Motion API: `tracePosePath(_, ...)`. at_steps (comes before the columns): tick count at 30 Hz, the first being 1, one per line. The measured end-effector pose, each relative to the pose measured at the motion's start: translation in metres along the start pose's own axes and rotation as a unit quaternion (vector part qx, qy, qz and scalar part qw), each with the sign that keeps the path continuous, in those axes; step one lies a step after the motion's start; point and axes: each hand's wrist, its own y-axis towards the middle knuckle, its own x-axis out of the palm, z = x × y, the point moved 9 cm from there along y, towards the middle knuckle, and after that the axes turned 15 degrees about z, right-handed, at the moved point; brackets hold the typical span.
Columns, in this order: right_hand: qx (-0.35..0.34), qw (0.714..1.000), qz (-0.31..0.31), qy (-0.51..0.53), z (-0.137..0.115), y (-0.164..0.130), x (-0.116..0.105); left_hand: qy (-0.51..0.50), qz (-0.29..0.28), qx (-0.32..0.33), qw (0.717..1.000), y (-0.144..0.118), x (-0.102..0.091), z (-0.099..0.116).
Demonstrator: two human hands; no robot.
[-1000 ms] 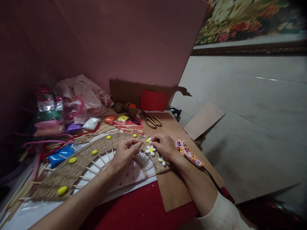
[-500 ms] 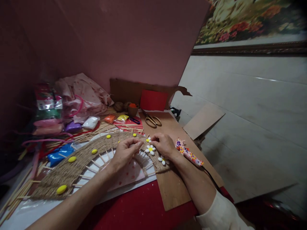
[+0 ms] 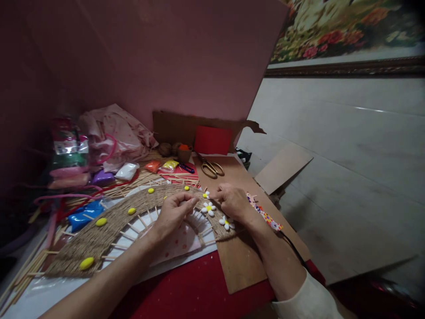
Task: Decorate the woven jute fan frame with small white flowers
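Observation:
A curved, fan-shaped band of woven brown twine [image 3: 117,221] on thin wooden sticks lies in front of me. Yellow clay ovals [image 3: 101,222] dot it, and white-petalled clay flowers [image 3: 208,208] sit at its right end. My right hand [image 3: 234,203] is over that end, fingers curled and the index finger reaching to the small upper flower [image 3: 206,195]; nothing shows in its grip. Over the band's inner edge, my left hand [image 3: 175,212] has thumb and forefinger pinched together. Whatever that pinch may hold is too small or hidden to make out.
Gold-handled scissors [image 3: 212,168] lie on a brown board [image 3: 239,270]. Behind the band are bagged clays, including a blue bag [image 3: 85,215] and a white bag [image 3: 126,171]. A flower-patterned glue gun [image 3: 265,215] with a cord rests beside my right forearm.
My right hand has shifted slightly right, changing from a pinch at the upper flower to a reaching index finger. More of the lowest flower shows. My left hand stays pinched, almost still.

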Motion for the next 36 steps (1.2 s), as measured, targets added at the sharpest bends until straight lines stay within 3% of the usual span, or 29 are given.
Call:
tracePosePath(5, -0.01, 0.999, -0.027, -0.015, -0.004, -0.001, 0.003, 0.001, 0.001, 0.001, 1.0, 0.001, -0.001, -0.002)
tracePosePath(13, 0.013, 1.0, 0.011, 0.013, 0.005, 0.0, -0.001, -0.003, -0.003, 0.003, 1.0, 0.0, -0.001, 0.001)
tracePosePath(22, -0.007, 0.999, -0.027, 0.021, -0.002, -0.002, 0.005, -0.002, -0.002, 0.002, 1.0, -0.001, 0.0, 0.003)
tracePosePath(30, 0.058, 0.994, 0.062, 0.073, 0.018, 0.0, -0.004, -0.002, -0.007, 0.01, 1.0, -0.001, 0.0, 0.003)
tracePosePath(36, 0.034, 0.999, 0.008, 0.041, 0.009, 0.0, 0.004, 0.0, -0.006, 0.009, 1.0, -0.002, 0.0, 0.003)
